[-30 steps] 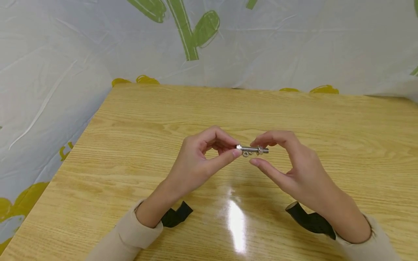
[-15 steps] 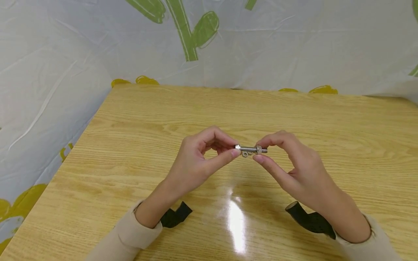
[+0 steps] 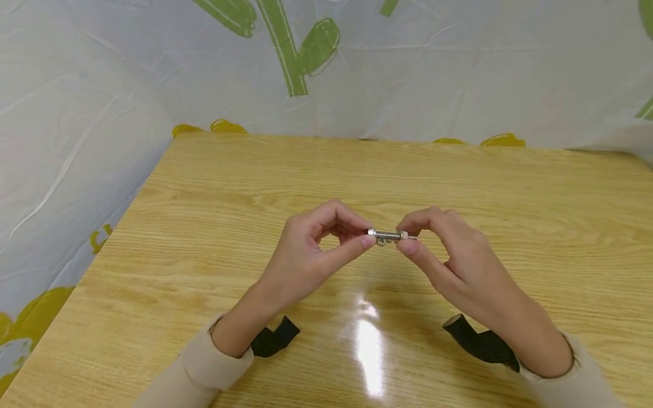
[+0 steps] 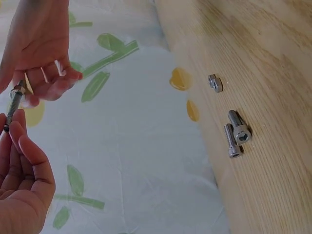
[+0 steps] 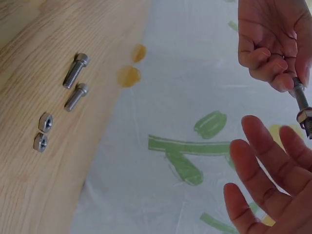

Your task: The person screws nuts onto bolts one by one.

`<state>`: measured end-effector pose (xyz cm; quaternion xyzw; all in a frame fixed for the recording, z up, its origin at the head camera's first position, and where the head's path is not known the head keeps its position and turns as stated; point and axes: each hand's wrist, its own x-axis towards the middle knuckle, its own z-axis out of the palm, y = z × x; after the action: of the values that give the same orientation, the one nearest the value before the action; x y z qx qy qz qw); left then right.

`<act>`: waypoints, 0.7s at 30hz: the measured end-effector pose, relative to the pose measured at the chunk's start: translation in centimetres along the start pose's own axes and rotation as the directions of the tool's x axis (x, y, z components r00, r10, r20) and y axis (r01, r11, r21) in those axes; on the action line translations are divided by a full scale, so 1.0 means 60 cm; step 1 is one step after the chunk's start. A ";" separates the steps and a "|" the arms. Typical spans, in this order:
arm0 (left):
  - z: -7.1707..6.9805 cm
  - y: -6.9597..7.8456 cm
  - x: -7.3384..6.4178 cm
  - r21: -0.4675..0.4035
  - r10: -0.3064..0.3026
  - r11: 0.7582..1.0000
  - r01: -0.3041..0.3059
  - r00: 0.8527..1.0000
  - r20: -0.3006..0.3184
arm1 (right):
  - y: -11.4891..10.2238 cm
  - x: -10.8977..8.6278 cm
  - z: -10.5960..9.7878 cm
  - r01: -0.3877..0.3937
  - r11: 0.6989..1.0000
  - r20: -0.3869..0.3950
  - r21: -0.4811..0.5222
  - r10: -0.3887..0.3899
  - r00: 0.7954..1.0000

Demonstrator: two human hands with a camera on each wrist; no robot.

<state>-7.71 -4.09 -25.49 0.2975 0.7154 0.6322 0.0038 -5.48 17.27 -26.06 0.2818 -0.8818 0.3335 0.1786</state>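
Observation:
In the head view my left hand pinches the head end of a silver bolt between thumb and forefinger, holding it level above the table. A hex nut sits on the bolt's shank toward its right end, with a little thread showing beyond it. My right hand has its thumb and forefinger at this nut, pinching it from front and back. In the right wrist view the held bolt and its nut show at the right edge, where the right thumb is out of sight.
Two socket-head bolts, a larger bolt and a smaller bolt, lie on the wooden table. Two loose nuts lie close together near them. A patterned white cloth hangs behind. Dark straps are at both wrists.
My right thumb and forefinger have closed in from apart onto the nut, and the right hand has tilted slightly. The left hand keeps its pinch on the bolt almost unmoved.

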 end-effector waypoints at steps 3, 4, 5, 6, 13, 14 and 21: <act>-0.001 0.000 0.000 0.005 0.005 1.000 -0.005 1.000 -0.005 | 0.007 -0.003 0.000 0.012 1.000 -0.004 0.026 -0.012 1.000; -0.002 -0.001 0.000 0.004 0.004 1.000 -0.004 1.000 -0.007 | 0.010 -0.004 0.000 0.033 0.999 -0.015 0.039 -0.033 0.999; -0.002 -0.001 0.000 0.001 0.004 1.000 -0.004 1.000 -0.008 | 0.014 -0.004 0.002 0.056 0.997 -0.029 0.055 -0.055 0.998; -0.002 -0.001 0.001 -0.001 0.005 1.000 -0.005 1.000 -0.008 | 0.018 -0.005 0.003 0.082 0.995 -0.041 0.064 -0.080 0.996; -0.003 0.000 0.001 -0.010 -0.003 1.000 0.003 1.000 -0.005 | 0.033 -0.002 0.012 0.242 0.968 -0.138 0.071 -0.231 0.963; -0.003 0.000 0.001 -0.010 -0.003 1.000 0.003 1.000 -0.005 | 0.034 -0.002 0.012 0.240 0.969 -0.137 0.064 -0.230 0.964; -0.003 0.000 0.001 -0.014 0.001 1.000 -0.001 1.000 -0.006 | 0.043 -0.004 0.015 0.242 0.967 -0.131 0.073 -0.232 0.964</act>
<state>-7.85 -4.24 -25.41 0.2957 0.7108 0.6382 0.0034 -6.96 18.35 -28.06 0.3721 -0.8135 0.3651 0.2579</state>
